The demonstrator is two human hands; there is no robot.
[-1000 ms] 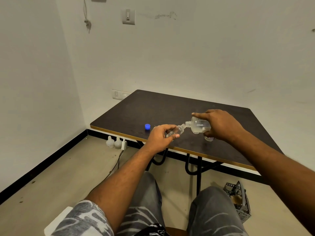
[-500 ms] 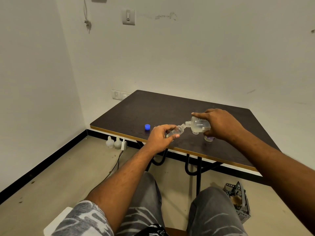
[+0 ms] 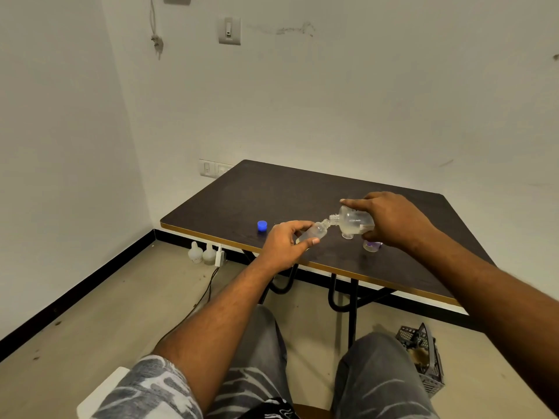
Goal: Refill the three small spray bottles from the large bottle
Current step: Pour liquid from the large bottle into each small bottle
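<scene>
My right hand (image 3: 393,220) grips the large clear bottle (image 3: 352,220), tipped on its side with its open neck pointing left. My left hand (image 3: 284,244) holds a small clear bottle (image 3: 316,230) tilted so its mouth meets the large bottle's neck, above the dark table (image 3: 242,192). A second small bottle (image 3: 347,235) stands on the table under the large one. Another small clear item with a purple tint (image 3: 372,245) sits below my right hand, partly hidden. A blue cap (image 3: 262,225) lies on the table left of my left hand.
The table's near edge has a yellow trim (image 3: 378,276). On the floor by the wall stand two white bulb-shaped items (image 3: 202,254) with a plug and cable. A black mesh basket (image 3: 422,355) sits on the floor at the right. My knees are below.
</scene>
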